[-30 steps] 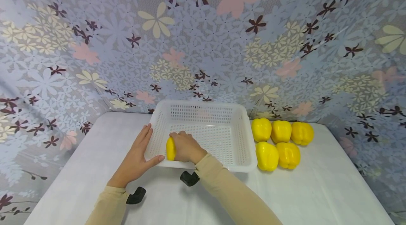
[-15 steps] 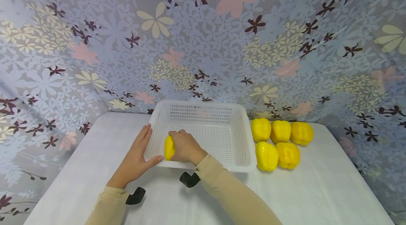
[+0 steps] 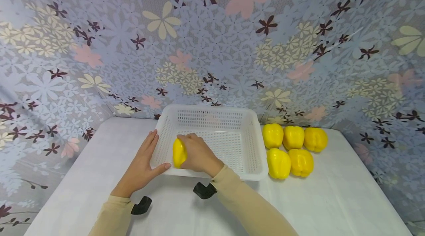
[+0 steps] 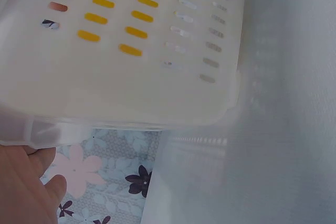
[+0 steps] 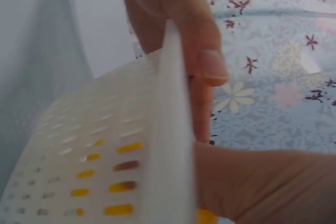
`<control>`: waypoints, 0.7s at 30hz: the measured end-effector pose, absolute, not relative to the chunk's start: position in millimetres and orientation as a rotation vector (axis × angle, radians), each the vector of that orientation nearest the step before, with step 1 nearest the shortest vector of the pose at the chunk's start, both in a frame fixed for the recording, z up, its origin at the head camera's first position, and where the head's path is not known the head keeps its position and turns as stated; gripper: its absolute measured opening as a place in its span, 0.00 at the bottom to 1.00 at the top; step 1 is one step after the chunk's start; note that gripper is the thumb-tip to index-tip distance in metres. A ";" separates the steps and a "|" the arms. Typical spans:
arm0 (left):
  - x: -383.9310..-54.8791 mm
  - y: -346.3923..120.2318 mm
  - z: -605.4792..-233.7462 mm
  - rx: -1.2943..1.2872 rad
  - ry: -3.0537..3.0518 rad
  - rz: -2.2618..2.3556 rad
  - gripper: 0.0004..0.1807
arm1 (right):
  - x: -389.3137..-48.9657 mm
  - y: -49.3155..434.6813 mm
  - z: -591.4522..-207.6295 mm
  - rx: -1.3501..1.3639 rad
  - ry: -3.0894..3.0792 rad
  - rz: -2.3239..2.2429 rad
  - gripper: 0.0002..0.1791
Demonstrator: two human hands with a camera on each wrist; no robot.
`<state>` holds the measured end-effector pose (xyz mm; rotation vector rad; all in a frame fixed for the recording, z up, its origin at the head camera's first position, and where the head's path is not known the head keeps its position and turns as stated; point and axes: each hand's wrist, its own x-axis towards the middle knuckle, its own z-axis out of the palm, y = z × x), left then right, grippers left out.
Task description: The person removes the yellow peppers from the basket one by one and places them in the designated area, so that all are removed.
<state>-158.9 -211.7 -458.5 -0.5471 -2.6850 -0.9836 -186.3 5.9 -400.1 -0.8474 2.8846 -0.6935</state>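
Note:
In the head view my right hand (image 3: 199,154) grips a yellow bell pepper (image 3: 179,153) inside a white perforated plastic basket (image 3: 262,147), at its near left corner. The fingers reach over the pepper's far end and the thumb is at its near side. Through the basket slots in the left wrist view, yellow of the pepper (image 4: 137,32) shows. My left hand (image 3: 141,166) rests at that same corner, its fingers extended along the left side and its thumb on the front rim. The right wrist view shows the left thumb (image 5: 212,66) over the rim.
Right of the basket, several yellow bell peppers (image 3: 294,138) stand in two rows on the white table (image 3: 338,199). A floral-patterned cloth (image 3: 212,44) rises behind and at both sides. Black curved pieces (image 3: 141,205) sit under both wrists.
My right hand and the bell pepper shift slightly left, then up a little, with the right wrist moving right. More of the pepper shows now. The left hand stays in place.

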 end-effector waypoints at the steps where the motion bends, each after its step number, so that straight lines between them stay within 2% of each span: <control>1: -159.0 -211.8 -458.6 -0.546 -2.686 -0.985 0.56 | -185.6 7.1 -398.5 -0.851 2.884 -0.703 0.46; 21: -158.2 -210.9 -457.7 -0.542 -2.709 -0.983 0.55 | -177.5 37.8 -390.1 -0.891 2.880 -0.945 0.47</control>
